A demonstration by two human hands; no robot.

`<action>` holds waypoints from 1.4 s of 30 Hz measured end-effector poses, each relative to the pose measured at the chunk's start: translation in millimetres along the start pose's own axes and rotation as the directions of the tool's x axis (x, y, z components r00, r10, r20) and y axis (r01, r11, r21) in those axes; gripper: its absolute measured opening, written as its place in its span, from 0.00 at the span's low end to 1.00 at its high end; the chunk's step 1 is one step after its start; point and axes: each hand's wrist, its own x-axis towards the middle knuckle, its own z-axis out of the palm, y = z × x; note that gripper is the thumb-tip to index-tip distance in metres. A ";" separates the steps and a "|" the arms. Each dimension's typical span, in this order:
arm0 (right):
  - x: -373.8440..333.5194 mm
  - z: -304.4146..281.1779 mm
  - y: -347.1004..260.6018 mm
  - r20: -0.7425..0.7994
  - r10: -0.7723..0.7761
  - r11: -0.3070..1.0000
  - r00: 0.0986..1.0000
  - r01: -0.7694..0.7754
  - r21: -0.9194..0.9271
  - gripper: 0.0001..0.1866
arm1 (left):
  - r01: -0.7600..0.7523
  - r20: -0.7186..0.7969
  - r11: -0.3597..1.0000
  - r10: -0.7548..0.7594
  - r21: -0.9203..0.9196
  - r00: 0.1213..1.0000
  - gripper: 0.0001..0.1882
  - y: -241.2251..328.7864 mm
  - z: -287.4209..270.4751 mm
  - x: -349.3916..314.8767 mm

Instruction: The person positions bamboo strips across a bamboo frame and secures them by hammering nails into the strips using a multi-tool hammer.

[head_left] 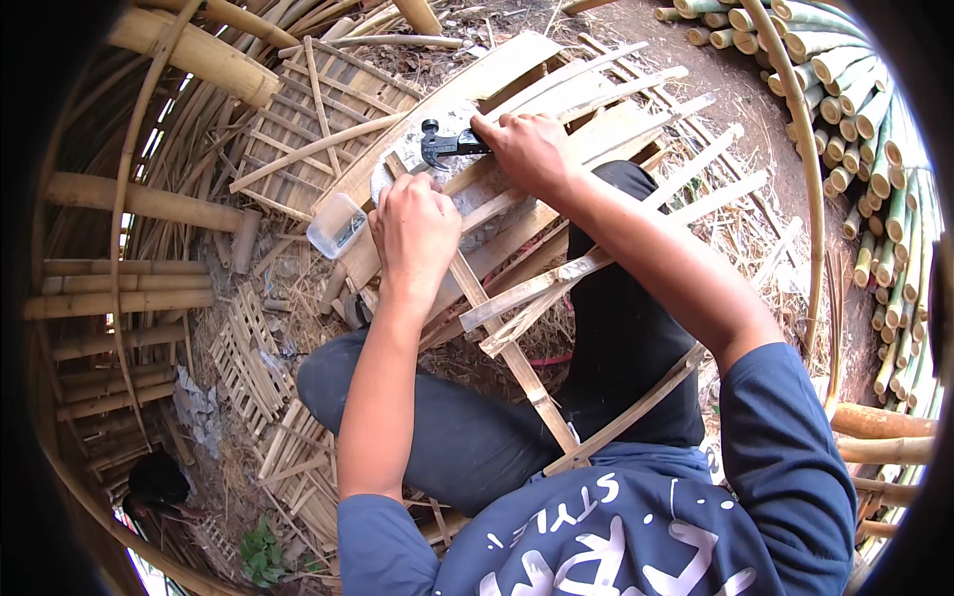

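Note:
In my right hand is a black claw hammer, its head just above the far end of a narrow bamboo slat. My left hand is closed over that same end, fingertips pressed together; what they pinch is hidden. The slat runs back under my left hand to my lap. Several pale bamboo strips lie across it, fanning out to the right. Beneath the hammer is a wide wooden board. Beside my left hand stands a clear plastic tub with small dark pieces inside.
Slatted bamboo panels lie at the far left and near left. Cut bamboo poles are stacked at the right. Bamboo framing stands along the left. Another person is at the lower left.

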 end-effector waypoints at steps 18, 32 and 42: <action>-1.0 4.8 1.5 0.029 0.041 0.998 0.999 -0.043 0.056 0.16 | -0.089 -0.006 0.974 0.092 0.206 0.996 0.09 -21.5 8.7 44.4; 0.4 -0.8 0.9 0.071 0.047 0.997 0.996 -0.051 0.065 0.14 | -0.172 -0.272 0.909 0.068 -0.379 0.960 0.05 -46.7 16.7 45.1; 1.9 0.1 -2.2 0.120 0.056 0.997 0.991 -0.062 0.050 0.19 | 0.032 -0.087 0.485 -0.221 -0.874 0.971 0.14 -98.4 28.2 54.2</action>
